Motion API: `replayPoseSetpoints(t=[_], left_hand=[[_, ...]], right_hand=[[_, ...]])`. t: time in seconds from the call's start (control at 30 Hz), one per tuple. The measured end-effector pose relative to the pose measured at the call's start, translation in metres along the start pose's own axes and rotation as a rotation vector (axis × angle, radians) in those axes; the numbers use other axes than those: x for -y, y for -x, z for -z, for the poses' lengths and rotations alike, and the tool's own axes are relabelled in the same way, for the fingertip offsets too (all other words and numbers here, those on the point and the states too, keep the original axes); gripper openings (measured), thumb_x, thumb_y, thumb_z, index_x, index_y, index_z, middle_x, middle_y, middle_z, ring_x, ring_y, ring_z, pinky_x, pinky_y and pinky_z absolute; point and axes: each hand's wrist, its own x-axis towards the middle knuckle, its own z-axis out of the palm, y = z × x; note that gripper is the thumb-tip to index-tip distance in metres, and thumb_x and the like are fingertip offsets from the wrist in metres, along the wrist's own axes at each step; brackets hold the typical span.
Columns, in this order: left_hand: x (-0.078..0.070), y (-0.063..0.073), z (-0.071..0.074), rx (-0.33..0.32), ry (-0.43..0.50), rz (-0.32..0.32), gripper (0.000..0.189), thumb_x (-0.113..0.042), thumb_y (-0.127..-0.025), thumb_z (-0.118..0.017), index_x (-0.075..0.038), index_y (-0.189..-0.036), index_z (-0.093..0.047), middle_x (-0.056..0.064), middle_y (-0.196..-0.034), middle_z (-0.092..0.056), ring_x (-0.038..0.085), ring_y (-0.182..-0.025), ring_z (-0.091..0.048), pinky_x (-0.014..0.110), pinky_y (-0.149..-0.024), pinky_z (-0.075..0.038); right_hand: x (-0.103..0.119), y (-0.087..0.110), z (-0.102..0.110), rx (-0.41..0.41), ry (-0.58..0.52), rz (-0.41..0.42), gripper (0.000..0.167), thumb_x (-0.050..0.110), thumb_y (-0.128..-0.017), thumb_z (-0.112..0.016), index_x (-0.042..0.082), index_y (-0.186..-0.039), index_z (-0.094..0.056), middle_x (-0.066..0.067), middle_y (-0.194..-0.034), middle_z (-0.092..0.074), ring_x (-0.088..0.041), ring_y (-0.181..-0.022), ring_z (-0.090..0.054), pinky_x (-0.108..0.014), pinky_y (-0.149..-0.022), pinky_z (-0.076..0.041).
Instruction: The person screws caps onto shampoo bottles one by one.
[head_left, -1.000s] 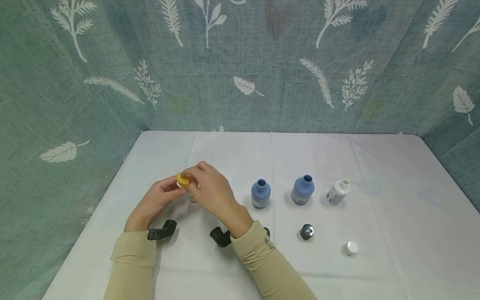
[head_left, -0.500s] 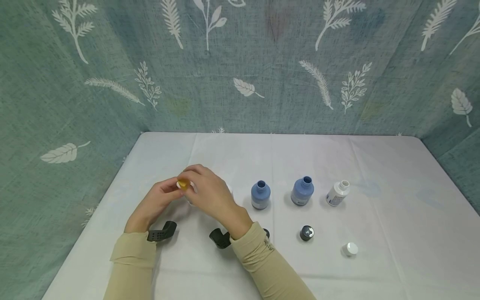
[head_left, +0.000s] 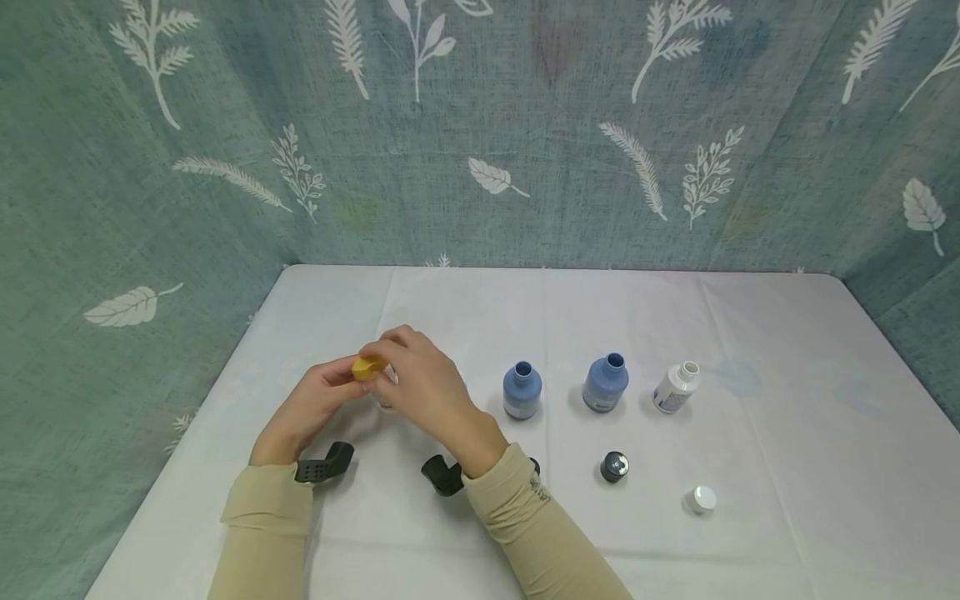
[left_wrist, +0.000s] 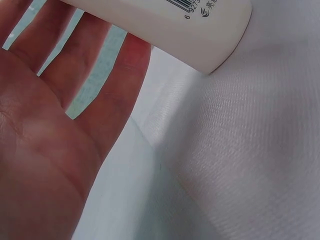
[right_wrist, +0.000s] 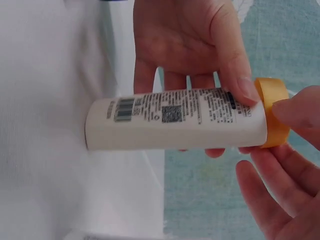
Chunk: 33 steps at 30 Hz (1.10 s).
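Note:
A white bottle (right_wrist: 175,120) with printed text and a barcode stands upright on the cloth, a yellow cap (right_wrist: 274,112) on its top end. My left hand (head_left: 311,408) grips the bottle near its top, thumb on the printed side and fingers behind. My right hand (head_left: 431,396) pinches the yellow cap between thumb and fingers. In the head view the cap shows between both hands, which hide most of the bottle. The left wrist view shows the lower part of the bottle beyond the left fingers.
Right of the hands stand two uncapped blue bottles (head_left: 522,390) and an uncapped white bottle (head_left: 677,386). A black cap (head_left: 614,467) and a white cap (head_left: 701,499) lie nearer the front. Another dark round item (head_left: 534,465) is partly hidden by the right sleeve.
My right fingers have shifted around the yellow cap, covering more of it half a second ago and less now. The left hand and bottle stay in place.

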Motion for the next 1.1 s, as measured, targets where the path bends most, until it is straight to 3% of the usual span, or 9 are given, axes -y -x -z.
replayPoseSetpoints(t=[0.2, 0.47, 0.67, 1.1], left_hand=[[-0.0015, 0.0024, 0.0012, -0.018, -0.014, 0.038, 0.043, -0.032, -0.085, -0.059, -0.012, -0.122, -0.055, 0.003, -0.124, -0.052, 0.017, -0.112, -0.046, 0.04, -0.089, -0.037], [-0.006, 0.0052, 0.0044, -0.041, 0.089, -0.053, 0.04, -0.022, -0.088, -0.057, -0.008, -0.124, -0.051, 0.006, -0.125, -0.051, 0.019, -0.111, -0.047, 0.027, -0.088, -0.04], [-0.0062, 0.0034, 0.0058, -0.073, 0.086, -0.079, 0.036, -0.02, -0.087, -0.058, -0.005, -0.12, -0.055, 0.004, -0.118, -0.056, 0.018, -0.106, -0.05, 0.026, -0.085, -0.041], [-0.0062, 0.0047, 0.0062, -0.051, 0.077, -0.04, 0.038, -0.021, -0.086, -0.059, -0.006, -0.121, -0.053, 0.003, -0.119, -0.054, 0.017, -0.108, -0.049, 0.025, -0.088, -0.04]], right_hand=[[-0.0019, -0.0003, -0.0025, -0.033, 0.069, 0.055, 0.027, 0.023, -0.081, -0.066, 0.021, -0.107, -0.061, 0.006, -0.102, -0.05, -0.004, -0.087, -0.047, -0.014, -0.068, -0.042], [-0.0013, -0.0006, -0.002, -0.003, 0.083, 0.043, 0.033, 0.023, -0.081, -0.066, 0.021, -0.113, -0.058, 0.007, -0.1, -0.051, -0.003, -0.086, -0.048, -0.015, -0.07, -0.043], [-0.001, -0.0002, 0.0005, 0.001, 0.097, 0.032, 0.032, 0.024, -0.081, -0.065, 0.02, -0.112, -0.058, 0.007, -0.099, -0.051, -0.003, -0.086, -0.047, -0.015, -0.069, -0.043], [-0.0007, -0.0007, 0.0029, 0.043, 0.125, 0.032, 0.036, 0.026, -0.081, -0.066, 0.021, -0.115, -0.056, 0.007, -0.098, -0.053, -0.004, -0.085, -0.048, -0.018, -0.067, -0.044]])
